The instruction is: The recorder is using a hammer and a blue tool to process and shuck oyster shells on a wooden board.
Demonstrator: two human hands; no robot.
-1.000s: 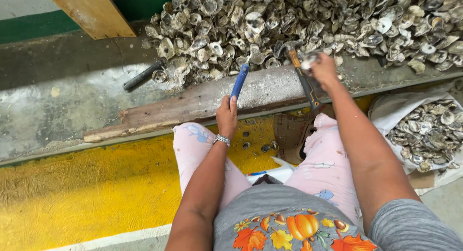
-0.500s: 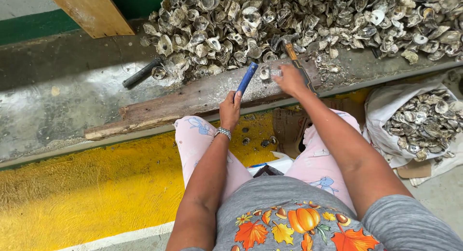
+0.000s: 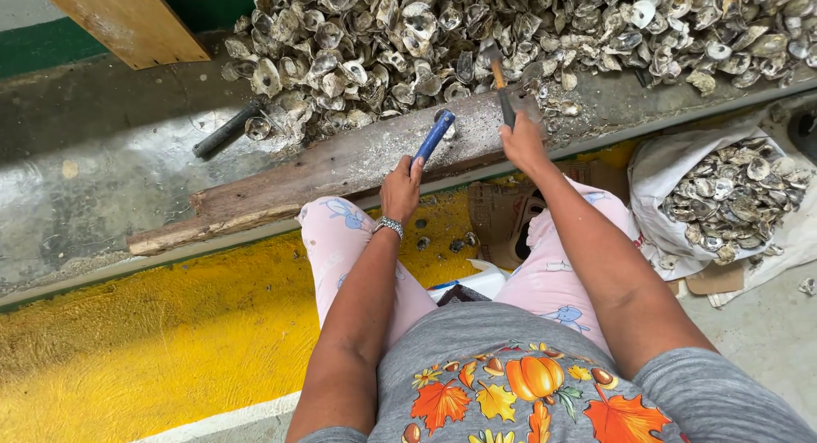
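My left hand (image 3: 400, 188) grips a blue-handled tool (image 3: 434, 137) whose tip rests on a weathered wooden plank (image 3: 323, 166). My right hand (image 3: 523, 141) is closed around a dark hammer-like tool (image 3: 500, 85) with a wooden upper handle, its head reaching into a big pile of oyster shells (image 3: 477, 34) on the concrete ledge. Both hands sit at the plank's near edge, over my knees in pink printed trousers.
A white sack (image 3: 672, 166) full of shells stands open at my right. A dark metal bar (image 3: 223, 130) lies left of the pile. A wooden board (image 3: 128, 17) leans at top left. The wall below the ledge is painted yellow (image 3: 153, 341).
My right hand has come back from the shell pile at the right toward the plank's middle, bringing its tool along. The left hand has stayed nearly still.
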